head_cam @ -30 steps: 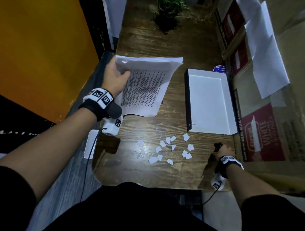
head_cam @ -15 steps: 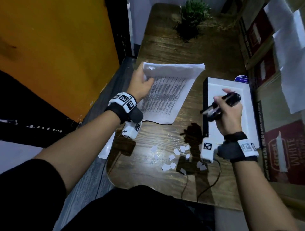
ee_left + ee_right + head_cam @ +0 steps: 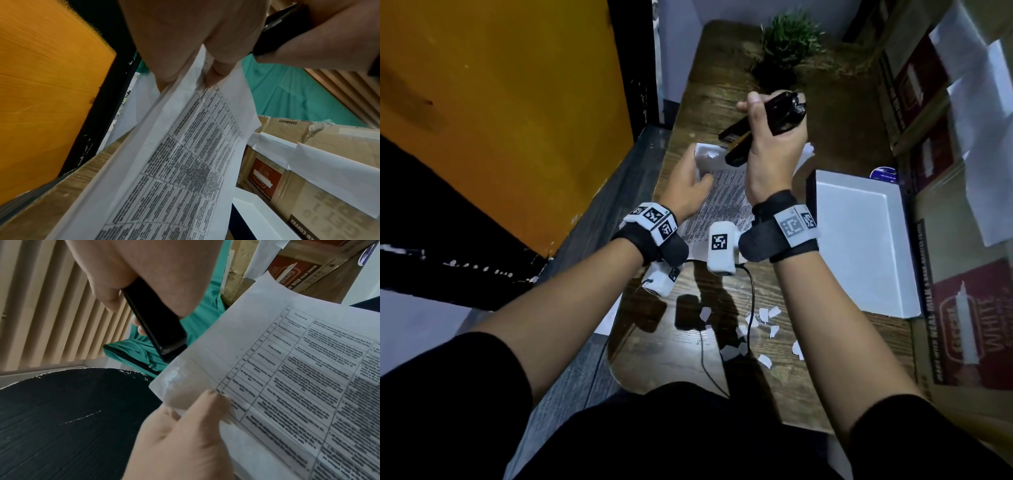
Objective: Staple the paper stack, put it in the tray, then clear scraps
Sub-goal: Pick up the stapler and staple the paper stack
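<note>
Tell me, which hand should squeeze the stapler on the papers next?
The right hand. It already grips the black stapler, whose open mouth sits at the top corner of the paper stack. The left hand is busy pinching that corner steady.

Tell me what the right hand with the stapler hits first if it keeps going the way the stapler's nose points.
Most likely the top corner of the paper stack, which the left hand pinches. The stapler in the right hand has its nose right at that corner's edge; depth is unclear, so contact cannot be confirmed.
</note>
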